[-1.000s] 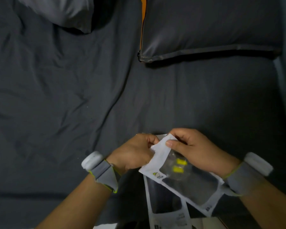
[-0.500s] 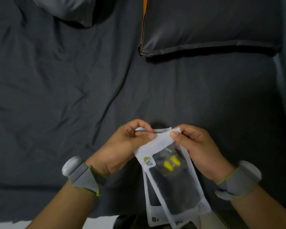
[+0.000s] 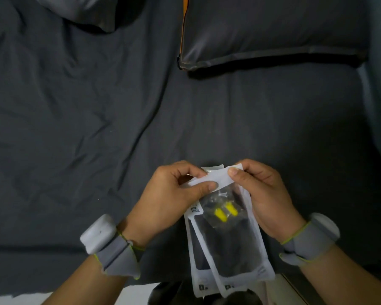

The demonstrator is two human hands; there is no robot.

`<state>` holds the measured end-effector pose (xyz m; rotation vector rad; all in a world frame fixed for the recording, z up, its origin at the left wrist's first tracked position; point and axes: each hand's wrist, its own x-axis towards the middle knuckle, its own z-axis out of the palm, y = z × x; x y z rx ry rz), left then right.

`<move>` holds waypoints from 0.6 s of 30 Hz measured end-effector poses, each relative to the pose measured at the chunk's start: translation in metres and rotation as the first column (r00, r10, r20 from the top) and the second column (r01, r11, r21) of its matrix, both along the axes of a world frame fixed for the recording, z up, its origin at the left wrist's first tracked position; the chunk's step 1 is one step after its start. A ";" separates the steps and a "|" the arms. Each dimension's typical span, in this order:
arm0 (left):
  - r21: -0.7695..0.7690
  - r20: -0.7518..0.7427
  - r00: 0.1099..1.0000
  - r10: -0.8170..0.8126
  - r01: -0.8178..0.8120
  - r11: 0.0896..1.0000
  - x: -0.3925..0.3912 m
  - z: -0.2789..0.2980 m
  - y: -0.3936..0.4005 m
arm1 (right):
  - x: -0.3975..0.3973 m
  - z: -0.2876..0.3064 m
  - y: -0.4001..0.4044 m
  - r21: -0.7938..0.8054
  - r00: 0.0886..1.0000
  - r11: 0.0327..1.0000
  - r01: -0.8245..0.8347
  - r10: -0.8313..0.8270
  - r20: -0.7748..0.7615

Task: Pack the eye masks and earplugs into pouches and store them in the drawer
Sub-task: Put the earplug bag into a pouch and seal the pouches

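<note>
Held above the dark grey bedsheet [image 3: 97, 106], the white clear-windowed plastic pouch [image 3: 231, 245] with yellow foam earplugs [image 3: 226, 212] looks light, limp and slippery; left hand [image 3: 169, 197] and right hand [image 3: 264, 194] pinch its top strip, probably the best hold for sealing.

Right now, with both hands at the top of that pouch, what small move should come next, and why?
Probably pinch along the white top strip to seal it. The left hand and right hand both hold the front pouch by its top edge, and the yellow earplugs already sit inside.
</note>
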<state>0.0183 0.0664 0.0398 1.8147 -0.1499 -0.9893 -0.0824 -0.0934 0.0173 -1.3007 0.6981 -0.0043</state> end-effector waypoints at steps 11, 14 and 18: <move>0.020 0.017 0.990 -0.138 0.137 0.990 -0.004 -0.005 -0.003 | -0.008 0.003 -0.004 0.042 0.992 0.991 -0.127 0.128 -0.002; -0.007 -0.008 1.000 -0.006 0.006 1.000 -0.008 -0.002 -0.006 | -0.008 0.003 -0.006 0.066 0.996 0.994 -0.092 0.091 0.018; -0.042 -0.026 0.991 0.131 -0.132 0.990 -0.010 0.002 -0.008 | -0.009 0.002 -0.005 0.101 0.999 0.994 -0.026 0.022 0.040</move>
